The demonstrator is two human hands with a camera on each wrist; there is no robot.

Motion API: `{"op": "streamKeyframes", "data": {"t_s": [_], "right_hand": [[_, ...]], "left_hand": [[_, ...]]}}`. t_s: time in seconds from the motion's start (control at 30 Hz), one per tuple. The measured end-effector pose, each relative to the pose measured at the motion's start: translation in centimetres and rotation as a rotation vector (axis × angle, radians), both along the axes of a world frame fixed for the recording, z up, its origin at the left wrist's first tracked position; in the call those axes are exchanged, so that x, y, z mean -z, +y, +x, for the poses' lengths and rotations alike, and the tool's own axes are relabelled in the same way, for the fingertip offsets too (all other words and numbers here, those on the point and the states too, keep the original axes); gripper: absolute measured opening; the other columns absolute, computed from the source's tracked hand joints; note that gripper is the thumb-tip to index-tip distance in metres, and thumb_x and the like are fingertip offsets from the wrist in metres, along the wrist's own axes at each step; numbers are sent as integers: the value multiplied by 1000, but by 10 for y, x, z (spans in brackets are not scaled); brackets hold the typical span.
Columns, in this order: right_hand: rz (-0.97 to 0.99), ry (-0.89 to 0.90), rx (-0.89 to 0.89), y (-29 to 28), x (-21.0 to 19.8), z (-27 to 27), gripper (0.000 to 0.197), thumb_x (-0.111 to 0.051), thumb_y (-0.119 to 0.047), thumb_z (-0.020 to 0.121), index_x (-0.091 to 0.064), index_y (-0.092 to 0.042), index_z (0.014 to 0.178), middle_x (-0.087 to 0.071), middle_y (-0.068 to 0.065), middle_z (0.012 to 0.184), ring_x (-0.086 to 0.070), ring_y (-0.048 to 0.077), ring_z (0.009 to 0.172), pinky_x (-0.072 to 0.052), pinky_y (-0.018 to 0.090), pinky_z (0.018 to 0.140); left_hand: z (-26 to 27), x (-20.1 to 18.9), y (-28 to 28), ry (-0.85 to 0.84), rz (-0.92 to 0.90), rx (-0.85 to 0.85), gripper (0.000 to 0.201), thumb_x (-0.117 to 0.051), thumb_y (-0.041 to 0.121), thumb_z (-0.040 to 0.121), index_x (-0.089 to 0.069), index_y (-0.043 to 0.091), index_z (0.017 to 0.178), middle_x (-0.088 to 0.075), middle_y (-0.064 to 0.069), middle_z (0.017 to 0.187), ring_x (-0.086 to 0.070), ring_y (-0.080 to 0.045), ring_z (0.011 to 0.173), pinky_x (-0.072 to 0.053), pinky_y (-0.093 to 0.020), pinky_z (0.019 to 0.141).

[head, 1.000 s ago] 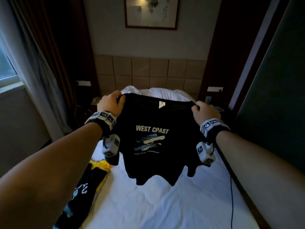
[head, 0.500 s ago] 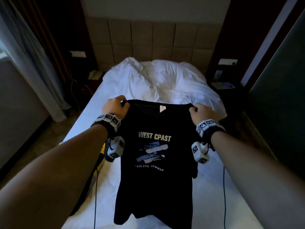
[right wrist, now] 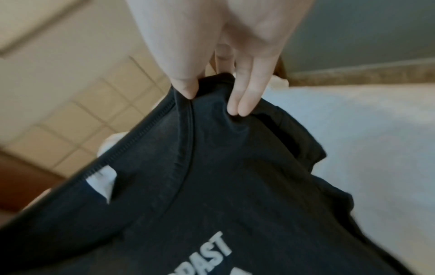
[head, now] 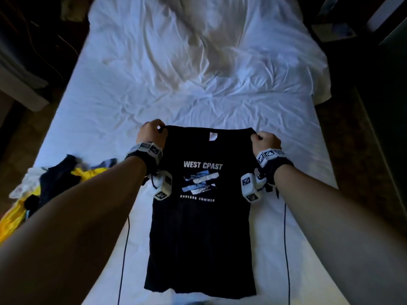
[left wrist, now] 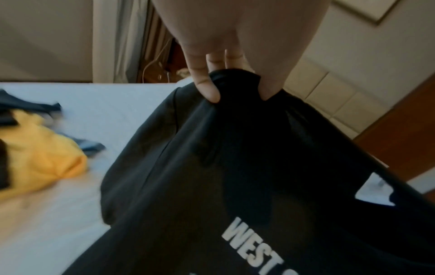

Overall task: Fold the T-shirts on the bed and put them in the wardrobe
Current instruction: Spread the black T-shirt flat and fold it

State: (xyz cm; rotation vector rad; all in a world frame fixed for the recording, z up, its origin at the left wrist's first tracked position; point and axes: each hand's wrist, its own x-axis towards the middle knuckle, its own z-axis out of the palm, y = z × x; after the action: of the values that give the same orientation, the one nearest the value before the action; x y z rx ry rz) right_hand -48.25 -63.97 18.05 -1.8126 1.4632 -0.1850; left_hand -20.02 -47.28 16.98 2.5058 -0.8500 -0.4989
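A black T-shirt [head: 201, 234] with white "WEST CPAST" print hangs spread out over the white bed [head: 154, 89], print towards me, its hem low near the sheet. My left hand [head: 152, 133] pinches its left shoulder, and my right hand [head: 265, 140] pinches the right shoulder. In the left wrist view the fingers [left wrist: 204, 85] bunch the black T-shirt [left wrist: 235, 167] at the shoulder seam. In the right wrist view the thumb and fingers [right wrist: 242, 100] pinch the black T-shirt [right wrist: 212, 176] next to the collar. Both sleeves hang folded behind the body.
A pile of other clothes [head: 37, 188], yellow, dark and white, lies at the bed's left edge, seen too as yellow cloth [left wrist: 40, 152]. Crumpled white bedding [head: 209, 40] fills the head of the bed. Dark floor and furniture flank both sides. Two thin cables [head: 286, 249] hang from my wrists.
Both hands have lowered the black T-shirt from chest height down towards the bed, and my view has tipped down from the headboard wall to the mattress.
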Motion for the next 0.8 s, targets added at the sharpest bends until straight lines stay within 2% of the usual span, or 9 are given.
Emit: {"op": "streamKeyframes", "data": {"t_s": [0.17, 0.23, 0.3, 0.37, 0.47, 0.57, 0.67, 0.7, 0.8], "right_hand": [[69, 66, 57, -43, 61, 43, 44, -44, -21, 98, -30, -21, 56, -30, 4, 59, -30, 22, 54, -28, 30, 66], [91, 104, 72, -54, 93, 57, 38, -43, -22, 96, -42, -18, 58, -43, 8, 65, -42, 29, 65, -34, 33, 66], [111, 130, 60, -54, 109, 64, 29, -43, -23, 96, -69, -14, 88, -64, 17, 97, -57, 36, 91, -48, 37, 78], [107, 169, 57, -52, 128, 69, 32, -43, -20, 97, -68, -9, 114, -63, 17, 122, -57, 37, 110, -48, 38, 93], [173, 200, 59, -39, 142, 65, 35, -44, -20, 96, -66, -16, 123, -61, 10, 131, -55, 32, 119, -44, 32, 99], [228, 191, 80, -19, 143, 56, 34, -46, -17, 95, -68, -16, 120, -65, 9, 125, -58, 31, 116, -45, 33, 100], [338, 153, 102, 9, 145, 41, 29, -49, -18, 93, -72, -17, 111, -68, 6, 100, -64, 29, 97, -53, 39, 92], [366, 150, 100, 18, 153, 32, 27, -50, -22, 91, -73, -22, 106, -67, 3, 97, -65, 28, 92, -55, 41, 90], [436, 142, 89, 44, 196, -6, 21, -48, -36, 80, -68, -41, 76, -71, 2, 102, -68, 30, 92, -57, 47, 85]], "left_hand": [[32, 69, -56, 78, 72, -21, 18, -59, 20, 90, -69, 12, 103, -66, -20, 108, -61, -38, 97, -48, -37, 78], [40, 100, -71, 111, 103, -30, 20, -60, 18, 90, -69, 9, 105, -66, -21, 110, -61, -38, 101, -48, -38, 80], [42, 118, -76, 129, 127, -19, 22, -62, 19, 89, -68, 8, 107, -64, -21, 113, -60, -38, 102, -48, -38, 83], [42, 138, -76, 156, 172, -24, 28, -64, 21, 88, -65, 8, 113, -59, -21, 119, -59, -38, 104, -47, -38, 88], [32, 153, -65, 227, 210, -16, 31, -63, 18, 88, -64, 8, 117, -61, -20, 118, -60, -37, 106, -47, -37, 90], [17, 154, -44, 349, 243, -30, 24, -62, 17, 88, -68, 12, 111, -68, -14, 111, -63, -34, 102, -51, -33, 86], [-1, 158, -17, 573, 237, -70, 5, -61, 19, 89, -66, 21, 87, -70, -13, 94, -65, -30, 78, -57, -37, 70], [-8, 157, -8, 657, 218, -95, 7, -59, 17, 91, -64, 19, 86, -66, -12, 87, -61, -27, 72, -54, -33, 64], [-34, 157, 29, 870, 226, -156, 11, -53, 19, 97, -60, 12, 102, -60, -8, 87, -57, -23, 77, -50, -32, 67]]}}
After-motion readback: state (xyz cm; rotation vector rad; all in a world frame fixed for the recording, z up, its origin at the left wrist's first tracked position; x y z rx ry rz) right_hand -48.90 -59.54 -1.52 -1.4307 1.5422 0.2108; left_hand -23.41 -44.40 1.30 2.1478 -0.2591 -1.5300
